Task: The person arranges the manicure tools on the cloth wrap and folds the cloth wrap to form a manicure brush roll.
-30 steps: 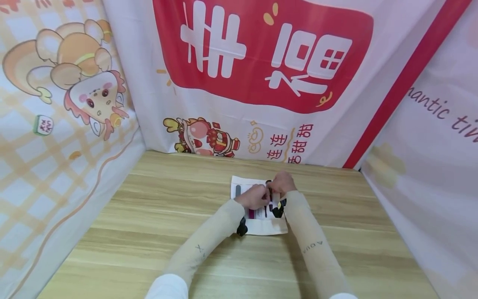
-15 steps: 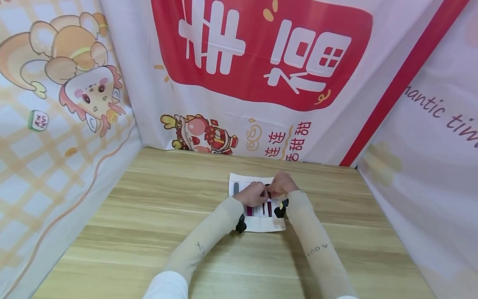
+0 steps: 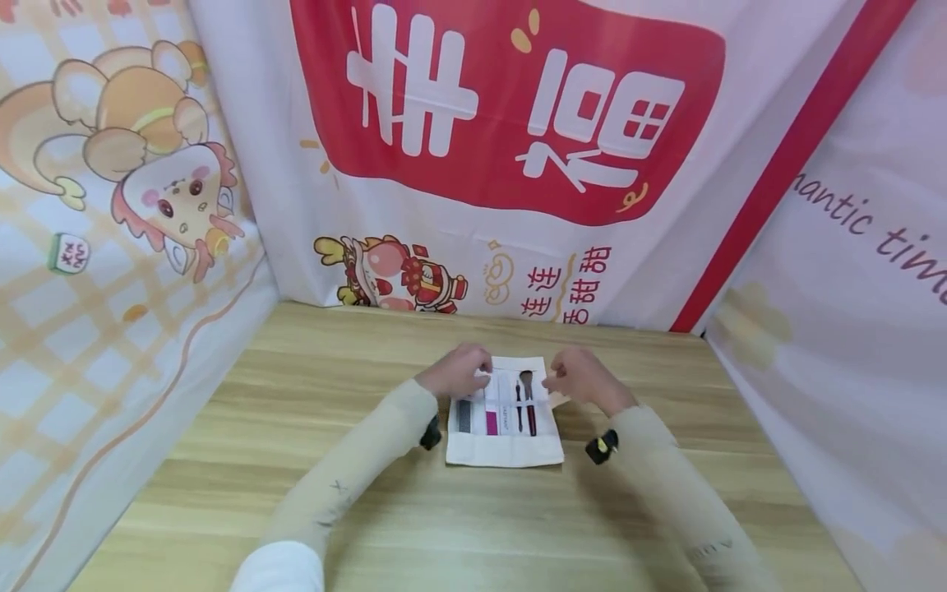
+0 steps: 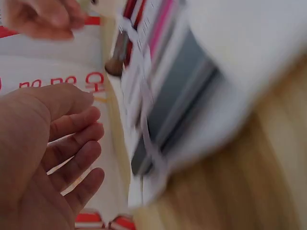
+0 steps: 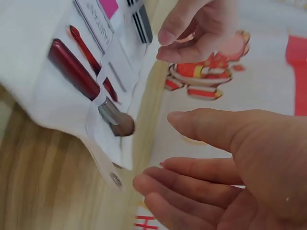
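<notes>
On the table lies an unfolded white pouch (image 3: 505,450), its band running across several slim items. Held under that band at the right is a makeup brush (image 5: 74,69) with a dark red handle and brown bristles. Beside it sits a thinner dark red tool (image 5: 86,50), then a flat pack with a magenta patch (image 3: 491,423) and a grey file-like strip (image 4: 180,86) at the left. My left hand (image 3: 460,372) hovers at the pouch's far left, fingers loosely bent and holding nothing. Across from it, my right hand (image 3: 588,378) is by the far right edge, fingers relaxed.
A small strap with a metal snap (image 5: 115,179) sticks out from the pouch's right side. The wooden table (image 3: 473,526) meets a printed cloth (image 3: 414,197) at the back, with more cloth hanging left and right.
My hands were together over the pouch's right part. They have drawn apart, left hand leftward and right hand rightward, uncovering the makeup brush under the band.
</notes>
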Available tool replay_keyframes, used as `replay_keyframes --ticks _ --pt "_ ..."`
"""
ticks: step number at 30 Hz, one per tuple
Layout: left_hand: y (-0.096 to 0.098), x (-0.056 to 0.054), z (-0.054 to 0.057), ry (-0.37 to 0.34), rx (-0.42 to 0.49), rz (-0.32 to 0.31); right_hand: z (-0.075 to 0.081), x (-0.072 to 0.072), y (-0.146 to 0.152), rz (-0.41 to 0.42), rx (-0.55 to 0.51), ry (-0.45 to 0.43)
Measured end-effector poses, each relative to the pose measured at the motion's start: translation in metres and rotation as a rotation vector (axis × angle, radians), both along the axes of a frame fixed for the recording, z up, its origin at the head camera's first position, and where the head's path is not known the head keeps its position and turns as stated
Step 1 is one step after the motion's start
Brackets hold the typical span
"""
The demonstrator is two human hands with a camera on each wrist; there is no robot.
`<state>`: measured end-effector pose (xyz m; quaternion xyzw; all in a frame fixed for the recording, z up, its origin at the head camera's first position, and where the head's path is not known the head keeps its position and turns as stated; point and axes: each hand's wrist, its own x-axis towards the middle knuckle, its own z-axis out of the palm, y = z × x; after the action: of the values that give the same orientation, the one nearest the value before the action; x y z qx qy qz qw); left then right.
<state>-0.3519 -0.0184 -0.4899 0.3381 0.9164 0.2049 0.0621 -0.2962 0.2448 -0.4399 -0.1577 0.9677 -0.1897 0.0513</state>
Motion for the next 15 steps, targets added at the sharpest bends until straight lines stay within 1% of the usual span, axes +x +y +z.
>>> replay_keyframes --ticks 2,3,4,6,8,9,11,15 --pt "-0.015 0.0 0.002 0.036 -0.108 0.018 0.005 0.021 0.004 0.012 0.021 -0.01" --pt "-0.022 0.0 0.004 0.043 -0.152 0.017 0.006 0.032 0.006 0.034 0.05 -0.006" --pt "-0.028 0.002 0.005 0.039 -0.196 0.012 0.006 0.043 0.007 0.043 0.068 -0.018" --pt "-0.038 0.002 0.007 0.026 -0.253 -0.014 0.005 0.064 0.007 0.049 0.114 -0.038" --pt "-0.046 0.002 0.006 0.011 -0.287 -0.042 0.0 0.084 0.005 0.067 0.164 -0.056" --pt "-0.049 0.002 0.005 0.001 -0.294 -0.052 -0.003 0.092 0.003 0.088 0.187 -0.051" --pt "-0.053 0.002 0.002 -0.005 -0.309 -0.06 -0.01 0.109 -0.003 0.091 0.207 -0.061" --pt "-0.058 -0.001 -0.005 -0.018 -0.339 -0.05 -0.025 0.133 -0.017 0.105 0.189 -0.09"
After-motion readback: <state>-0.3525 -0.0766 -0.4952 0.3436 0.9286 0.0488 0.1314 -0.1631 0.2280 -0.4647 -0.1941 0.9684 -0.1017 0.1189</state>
